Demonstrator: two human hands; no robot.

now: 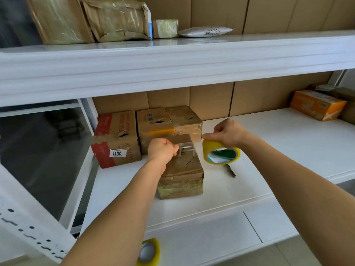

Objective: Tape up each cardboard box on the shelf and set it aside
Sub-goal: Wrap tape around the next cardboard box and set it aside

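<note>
At the centre of the frame, you are stretching clear tape (187, 147) across the top of a small box (181, 169) sitting near the front of the lower shelf (269, 150). Your left hand (162, 150) is curled tight, pinching the free end of the tape over the box's left side. Your right hand (226, 134) is gripping the yellow roll (221, 153) from above, holding it just off the box's right edge. The two hands are working apart, with the strip taut between them.

To do this step well, you should be keeping that tension while lowering the strip flat onto the seam, so it lands without wrinkles. Press the left end down first, then draw the roll over the right edge and down the side before cutting. A dark tool, probably a cutter (231, 170), is lying on the shelf just beside the roll, within easy reach.

Behind the box, at middle left, three more boxes (148, 131) are standing together against the back wall; whether they are finished is hard to judge. A second roll (148, 252) is showing at the bottom edge of the frame, and an orange carton (317, 104) is resting far right.
</note>
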